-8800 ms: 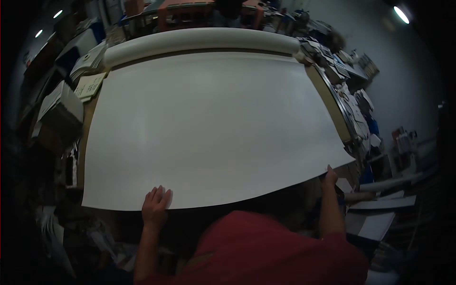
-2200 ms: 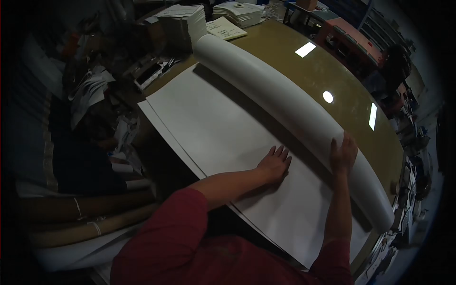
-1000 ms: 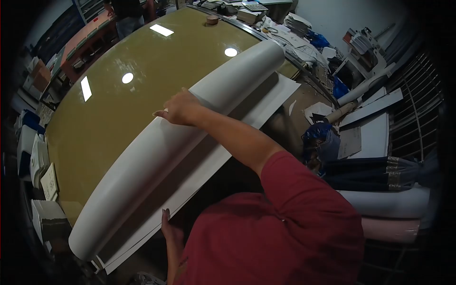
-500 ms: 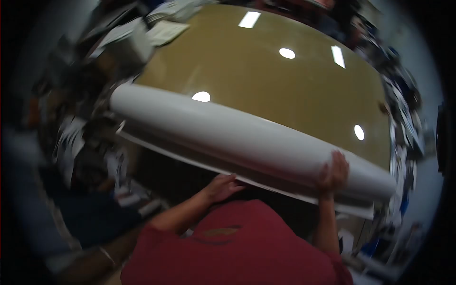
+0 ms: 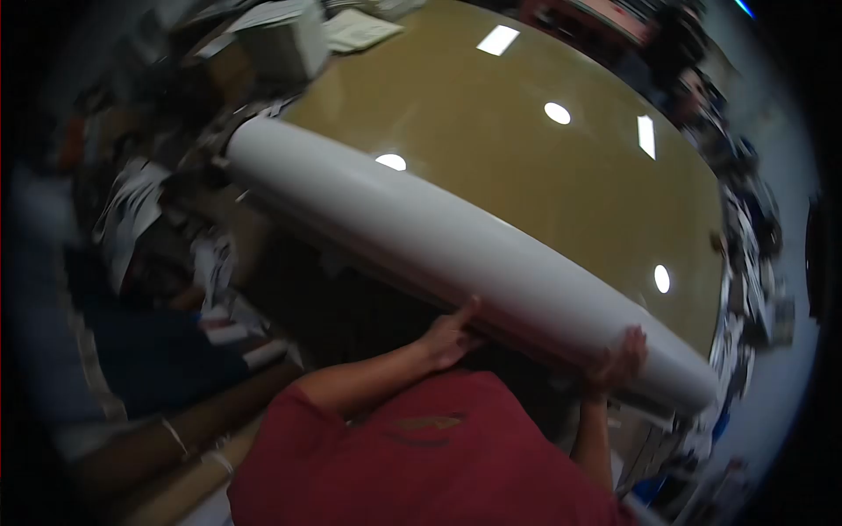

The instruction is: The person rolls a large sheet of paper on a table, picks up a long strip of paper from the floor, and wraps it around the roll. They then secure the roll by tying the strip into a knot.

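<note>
Beyond the red shirt (image 5: pixel 412 456), the left hand (image 5: pixel 452 337) meets the white roll's near side, thumb up — whether it pinches anything, I cannot tell. The right hand (image 5: pixel 619 359) lies open on the white roll (image 5: pixel 421 232), gripping nothing. The roll runs slantwise along the near side of the shiny table (image 5: pixel 456 114) — papers (image 5: pixel 360 31) sit at its far left.

Thick white roll (image 5: pixel 456 250), slanting along the glossy table's (image 5: pixel 474 123) near edge.
</note>
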`<state>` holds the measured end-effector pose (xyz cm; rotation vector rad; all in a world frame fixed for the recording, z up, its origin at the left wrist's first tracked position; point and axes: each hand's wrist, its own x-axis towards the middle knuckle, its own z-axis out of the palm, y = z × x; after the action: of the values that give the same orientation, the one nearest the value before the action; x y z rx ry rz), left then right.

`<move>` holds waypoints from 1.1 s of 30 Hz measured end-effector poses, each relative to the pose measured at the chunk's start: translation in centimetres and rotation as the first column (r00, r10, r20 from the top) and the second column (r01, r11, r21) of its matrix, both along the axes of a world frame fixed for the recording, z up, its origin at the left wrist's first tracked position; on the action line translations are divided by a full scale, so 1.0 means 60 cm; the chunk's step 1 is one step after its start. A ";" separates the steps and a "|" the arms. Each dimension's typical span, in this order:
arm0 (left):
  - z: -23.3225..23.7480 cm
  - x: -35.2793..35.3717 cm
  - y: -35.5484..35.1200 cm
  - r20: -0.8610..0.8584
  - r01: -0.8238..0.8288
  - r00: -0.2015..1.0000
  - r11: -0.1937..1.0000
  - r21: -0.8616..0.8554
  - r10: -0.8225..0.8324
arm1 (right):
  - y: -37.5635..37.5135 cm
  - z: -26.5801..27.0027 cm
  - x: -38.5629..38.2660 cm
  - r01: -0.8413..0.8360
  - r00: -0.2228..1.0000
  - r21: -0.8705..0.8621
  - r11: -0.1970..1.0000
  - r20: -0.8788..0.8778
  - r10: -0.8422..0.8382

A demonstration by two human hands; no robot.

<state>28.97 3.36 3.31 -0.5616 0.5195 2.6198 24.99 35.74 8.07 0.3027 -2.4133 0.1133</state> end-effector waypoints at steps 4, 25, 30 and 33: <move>0.067 -0.021 0.000 0.047 0.274 0.962 0.956 -0.108 -0.271 | 0.012 0.021 -0.018 0.058 0.998 -0.063 0.996 0.039 -0.055; 0.221 -0.155 0.080 0.048 -0.844 0.371 -0.359 -0.398 -0.927 | 0.129 0.041 0.107 0.380 0.865 -0.429 0.819 -0.148 -0.479; 0.219 -0.243 0.073 0.155 -0.665 0.417 -0.417 -0.620 -0.896 | 0.208 -0.083 0.177 0.380 0.786 -0.925 -0.012 0.329 -0.523; 0.254 -0.274 0.104 0.292 -0.511 0.396 -0.473 -0.718 -0.870 | 0.168 -0.067 0.169 0.166 0.986 -0.496 -0.852 0.073 0.150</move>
<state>12.56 9.60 18.54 0.7451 2.7630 0.3654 35.11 45.83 4.05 -0.9341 -0.6680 2.6504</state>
